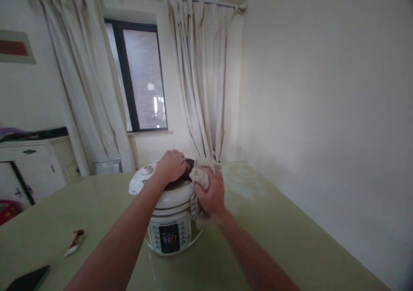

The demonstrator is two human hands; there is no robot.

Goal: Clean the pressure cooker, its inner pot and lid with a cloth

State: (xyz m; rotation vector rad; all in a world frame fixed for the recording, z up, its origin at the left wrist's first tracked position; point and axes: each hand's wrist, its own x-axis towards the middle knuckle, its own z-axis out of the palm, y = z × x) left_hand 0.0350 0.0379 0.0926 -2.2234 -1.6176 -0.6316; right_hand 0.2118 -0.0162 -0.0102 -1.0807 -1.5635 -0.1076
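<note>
A white electric pressure cooker [176,200] with a dark control panel on its front stands on the table. My left hand [170,167] lies over the dark brown handle [189,168] on top of its lid, with the fingers bent around it; the fingertips are partly hidden. Bunched in my closed right hand [213,192] is a pale cloth [200,177] with a patterned grey part hanging down. That cloth presses against the right side of the lid's rim and hangs beside the cooker's body.
The green table [274,239] runs along the wall at right. A small curved brown-and-white object [75,242] and a dark flat device [28,279] lie at left. Behind are a white cabinet [35,162], curtains [206,75] and a window [143,75].
</note>
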